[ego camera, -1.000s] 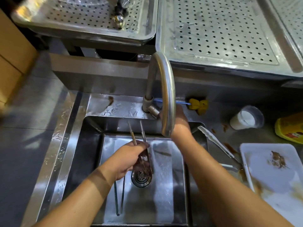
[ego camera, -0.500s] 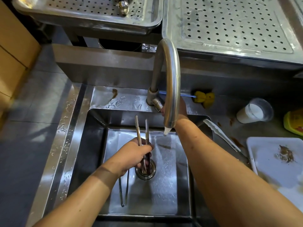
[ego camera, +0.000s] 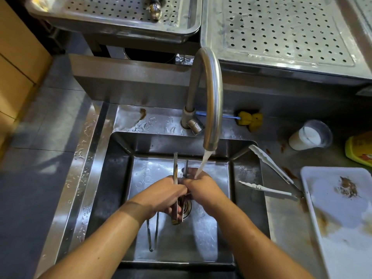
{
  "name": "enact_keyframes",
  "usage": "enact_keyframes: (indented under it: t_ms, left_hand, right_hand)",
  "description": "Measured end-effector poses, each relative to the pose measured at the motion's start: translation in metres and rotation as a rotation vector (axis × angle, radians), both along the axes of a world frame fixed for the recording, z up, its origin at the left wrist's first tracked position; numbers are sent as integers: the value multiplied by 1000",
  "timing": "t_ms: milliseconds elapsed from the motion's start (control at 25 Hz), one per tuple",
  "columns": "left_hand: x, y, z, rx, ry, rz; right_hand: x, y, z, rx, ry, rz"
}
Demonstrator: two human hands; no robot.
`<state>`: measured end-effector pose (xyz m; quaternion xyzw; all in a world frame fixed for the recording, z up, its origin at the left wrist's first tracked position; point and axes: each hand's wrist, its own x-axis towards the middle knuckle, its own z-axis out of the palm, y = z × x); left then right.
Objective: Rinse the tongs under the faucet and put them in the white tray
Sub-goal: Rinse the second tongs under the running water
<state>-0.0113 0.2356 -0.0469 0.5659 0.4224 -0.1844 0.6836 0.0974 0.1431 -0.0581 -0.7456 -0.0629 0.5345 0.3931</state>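
Over the steel sink [ego camera: 118, 198] my left hand [ego camera: 167, 194] grips a pair of metal tongs [ego camera: 175, 168], tips pointing away from me. My right hand [ego camera: 203, 188] meets it from the right and pinches the tongs' other arm. Water pours from the curved faucet [ego camera: 211, 93] onto my right hand's fingers and the tongs. A second pair of metal tongs [ego camera: 152, 236] lies on the sink floor below my left wrist. The white tray [ego camera: 342, 218], smeared with brown sauce, sits on the counter at the right.
White-tipped tongs [ego camera: 269, 174] lie open across the sink's right rim beside the tray. A plastic cup of white liquid [ego camera: 310, 135], a yellow sponge brush [ego camera: 249, 119] and a yellow container [ego camera: 360, 148] stand behind. Perforated steel trays [ego camera: 281, 31] sit above the backsplash.
Water now runs from the faucet. My right hand has left the faucet handle and come down onto the tongs held by my left hand.
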Motion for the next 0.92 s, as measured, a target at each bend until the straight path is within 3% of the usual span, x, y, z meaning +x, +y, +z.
enact_keyframes:
  t_ms: [200,600,680,800,840,920]
  left_hand:
    - [-3,-8,0,-33,-18,-53]
    - [-9,-16,-6,-79,-31,3]
    - [-6,-17,-7,62,-5,61]
    - [-3,-22,-9,517,115,87]
    - [-2,-24,-9,566,117,60]
    - [-2,-27,-11,481,82,44]
  right_hand:
    - [0,-2,-8,-35,-116,-97]
    - [-2,-2,1,6,-40,-32]
    - [-3,-3,-1,-22,-43,-50]
    - [-17,-8,-4,-23,123,-90]
    - [-21,-10,-5,-5,211,-137]
    - [-23,-17,-9,4,292,-203]
